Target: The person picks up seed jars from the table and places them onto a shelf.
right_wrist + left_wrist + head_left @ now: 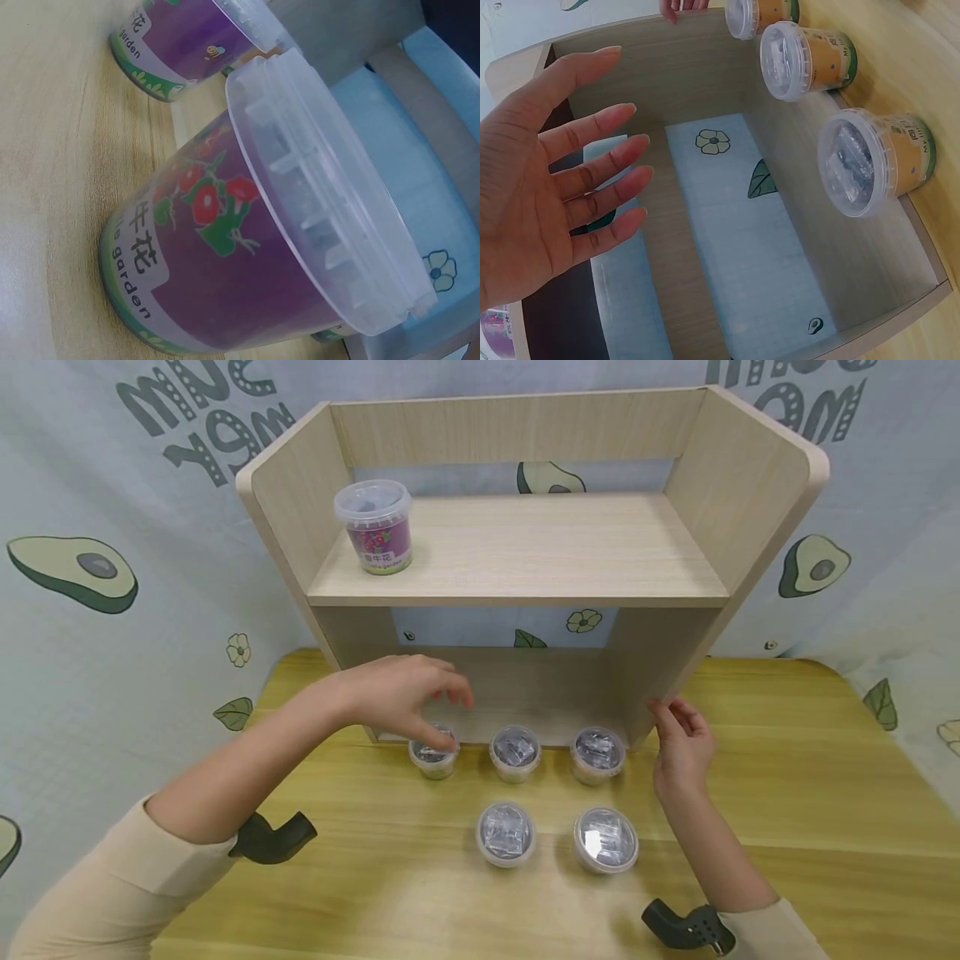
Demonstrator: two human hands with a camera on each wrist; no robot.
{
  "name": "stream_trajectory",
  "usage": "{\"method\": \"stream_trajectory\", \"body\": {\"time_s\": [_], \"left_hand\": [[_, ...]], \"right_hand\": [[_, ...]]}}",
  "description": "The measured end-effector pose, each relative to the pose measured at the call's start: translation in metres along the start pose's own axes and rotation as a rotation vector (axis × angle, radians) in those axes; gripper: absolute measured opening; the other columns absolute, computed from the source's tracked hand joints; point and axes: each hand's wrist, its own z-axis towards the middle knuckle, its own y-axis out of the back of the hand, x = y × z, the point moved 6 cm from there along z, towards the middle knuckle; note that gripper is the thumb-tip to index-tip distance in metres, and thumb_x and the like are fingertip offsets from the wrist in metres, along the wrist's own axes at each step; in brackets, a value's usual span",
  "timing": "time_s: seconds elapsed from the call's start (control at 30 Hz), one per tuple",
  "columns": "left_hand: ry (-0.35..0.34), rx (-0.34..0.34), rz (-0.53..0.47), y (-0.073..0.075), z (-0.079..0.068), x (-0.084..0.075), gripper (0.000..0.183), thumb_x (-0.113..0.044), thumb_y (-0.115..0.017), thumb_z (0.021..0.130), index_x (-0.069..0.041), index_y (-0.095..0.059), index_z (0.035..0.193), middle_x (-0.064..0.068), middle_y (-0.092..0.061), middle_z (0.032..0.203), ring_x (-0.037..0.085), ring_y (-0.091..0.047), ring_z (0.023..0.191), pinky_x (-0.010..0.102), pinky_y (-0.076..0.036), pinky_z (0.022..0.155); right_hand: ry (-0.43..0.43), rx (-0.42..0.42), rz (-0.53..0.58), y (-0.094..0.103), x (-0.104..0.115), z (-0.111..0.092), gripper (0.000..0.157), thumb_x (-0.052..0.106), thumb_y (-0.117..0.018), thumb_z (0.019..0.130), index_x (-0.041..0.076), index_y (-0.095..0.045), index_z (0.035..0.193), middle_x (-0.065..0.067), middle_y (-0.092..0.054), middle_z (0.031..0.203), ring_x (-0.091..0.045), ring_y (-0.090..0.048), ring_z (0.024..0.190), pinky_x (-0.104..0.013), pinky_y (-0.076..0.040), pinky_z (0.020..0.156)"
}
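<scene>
My left hand [405, 693] hovers in front of the lower compartment of a pale wooden shelf [555, 552], fingers spread and holding nothing. Its thumb overlaps the lid of the leftmost lidded plastic tub [435, 767] in the head view. Orange labels show on this tub [859, 165] and its two neighbours in the left wrist view. At the shelf's right side panel, my right hand [684, 747] pinches the lower front edge between thumb and fingers. A purple-labelled tub [378, 537] stands upright on the upper level, at the left.
The middle tub [515, 752] and right tub [597, 753] line the shelf's front. Nearer me on the wooden table [360, 877] stand two more tubs, one left [506, 833], one right [606, 839]; purple flower labels show in the right wrist view. A patterned cloth [150, 693] hangs behind.
</scene>
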Motion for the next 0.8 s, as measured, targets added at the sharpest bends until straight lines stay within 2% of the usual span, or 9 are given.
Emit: {"method": "stream_trajectory", "body": {"time_s": [0.37, 0.8], "left_hand": [[-0.025, 0.038, -0.004, -0.018, 0.008, -0.004, 0.041, -0.041, -0.071, 0.077, -0.019, -0.060, 0.110, -0.001, -0.058, 0.111, 0.015, -0.055, 0.102, 0.034, -0.047, 0.085], [-0.084, 0.074, -0.062, -0.048, 0.023, -0.009, 0.037, -0.038, -0.071, 0.077, -0.020, -0.061, 0.107, 0.000, -0.060, 0.109, 0.016, -0.055, 0.101, 0.030, -0.046, 0.082]], "right_hand": [[0.017, -0.001, -0.009, 0.000, 0.000, 0.000, 0.017, -0.010, -0.070, 0.073, 0.004, -0.062, 0.078, -0.004, -0.057, 0.087, -0.013, -0.054, 0.086, -0.016, -0.050, 0.071], [-0.005, -0.004, -0.008, 0.001, 0.000, 0.000, 0.018, -0.009, -0.070, 0.073, 0.004, -0.061, 0.080, -0.004, -0.056, 0.088, -0.012, -0.054, 0.085, -0.016, -0.050, 0.072]]}}
